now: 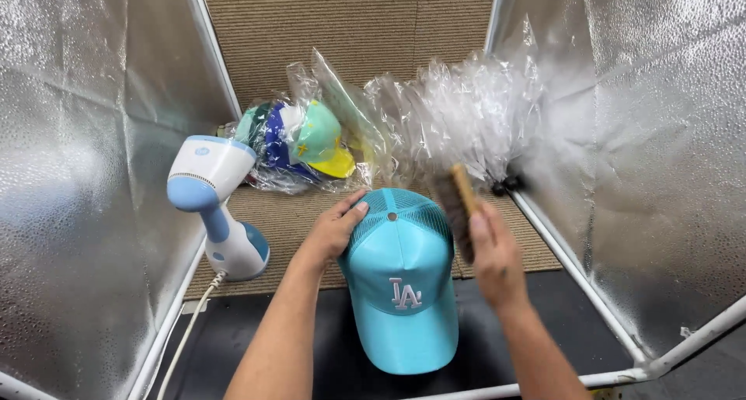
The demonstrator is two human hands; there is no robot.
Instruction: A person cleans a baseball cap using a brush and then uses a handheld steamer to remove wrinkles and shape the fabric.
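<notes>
While my left hand (336, 227) lies open, steadying the turquoise cap (402, 280), my right hand (494, 254) grips the brush (458, 206) — bristles angled toward its right side.

This looks like a small cleaning or photo booth in a cap shop or stockroom. Silvery reflective panels (85, 175) on white frames (559, 252) wall in the left and right sides. A handheld garment steamer (214, 206) stands at left, and at the far side lie bagged caps (299, 144) and crumpled clear wrapping (458, 116) on ribbed carpet (350, 27).
</notes>
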